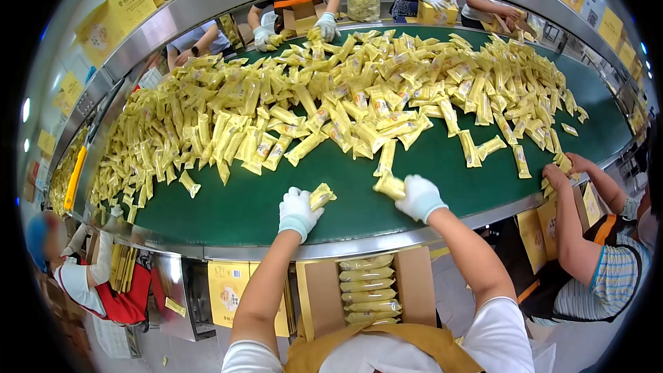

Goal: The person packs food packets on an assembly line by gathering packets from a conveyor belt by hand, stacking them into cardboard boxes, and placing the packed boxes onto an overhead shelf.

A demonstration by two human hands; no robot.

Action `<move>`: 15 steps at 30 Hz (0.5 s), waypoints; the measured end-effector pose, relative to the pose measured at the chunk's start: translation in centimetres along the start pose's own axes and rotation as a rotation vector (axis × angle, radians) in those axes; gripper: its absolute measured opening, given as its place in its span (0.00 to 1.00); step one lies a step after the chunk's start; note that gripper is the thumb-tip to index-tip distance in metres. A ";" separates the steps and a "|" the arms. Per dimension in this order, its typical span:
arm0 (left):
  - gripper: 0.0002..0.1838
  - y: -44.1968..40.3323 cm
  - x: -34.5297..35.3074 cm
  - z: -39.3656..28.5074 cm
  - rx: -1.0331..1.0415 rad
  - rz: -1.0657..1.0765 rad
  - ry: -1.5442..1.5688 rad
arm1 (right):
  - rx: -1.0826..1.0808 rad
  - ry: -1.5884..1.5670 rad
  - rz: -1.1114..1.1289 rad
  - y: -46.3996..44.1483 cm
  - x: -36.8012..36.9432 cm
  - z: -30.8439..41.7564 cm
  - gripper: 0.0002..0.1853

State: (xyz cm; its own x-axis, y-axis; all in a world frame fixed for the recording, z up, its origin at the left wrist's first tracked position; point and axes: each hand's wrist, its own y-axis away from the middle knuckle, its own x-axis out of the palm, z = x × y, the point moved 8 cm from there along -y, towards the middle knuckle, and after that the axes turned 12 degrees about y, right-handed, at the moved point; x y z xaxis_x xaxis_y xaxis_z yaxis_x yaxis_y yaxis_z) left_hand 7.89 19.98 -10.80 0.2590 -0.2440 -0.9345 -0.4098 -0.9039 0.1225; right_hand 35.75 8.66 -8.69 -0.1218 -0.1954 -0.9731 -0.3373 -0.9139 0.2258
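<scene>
My left hand (299,213), in a white glove, is closed on a small yellow packet (322,197) above the green belt (352,197). To its right, my right hand (418,199), also gloved, grips another yellow packet (391,186), whose left end meets a packet lying on the belt (386,159). A large heap of yellow packets (242,110) spreads over the belt beyond both hands. Close to my body stands an open cardboard box (418,283) holding a stack of several yellow packets (367,287).
A metal edge (345,251) runs along the belt's near side. Flat yellow cartons (228,297) stand left of the box. One co-worker (594,255) is at the right, another in red (124,290) at the left. Gloved co-worker hands (327,26) work across the belt.
</scene>
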 end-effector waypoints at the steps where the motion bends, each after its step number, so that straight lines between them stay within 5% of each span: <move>1: 0.28 -0.3 0.1 0.0 0.004 0.000 -0.001 | 0.035 -0.043 -0.035 -0.8 -1.1 -0.2 0.23; 5: 0.28 -0.2 0.6 0.1 0.007 0.016 0.001 | -0.017 -0.143 -0.162 -6.5 -3.4 0.6 0.22; 8: 0.28 -0.4 0.6 0.2 0.016 0.011 -0.019 | -0.243 -0.036 0.014 -9.6 -0.1 3.4 0.25; 15: 0.29 -0.2 0.5 0.1 0.026 -0.017 0.010 | -0.493 0.182 0.034 -4.5 0.9 3.5 0.25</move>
State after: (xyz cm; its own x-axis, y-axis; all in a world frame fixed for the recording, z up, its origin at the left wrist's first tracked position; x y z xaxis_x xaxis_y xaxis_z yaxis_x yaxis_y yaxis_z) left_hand 7.98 20.10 -11.34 0.2749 -0.2323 -0.9330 -0.4280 -0.8985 0.0977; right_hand 33.86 13.87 -10.39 0.0535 -0.2467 -0.9676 0.1492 -0.9561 0.2521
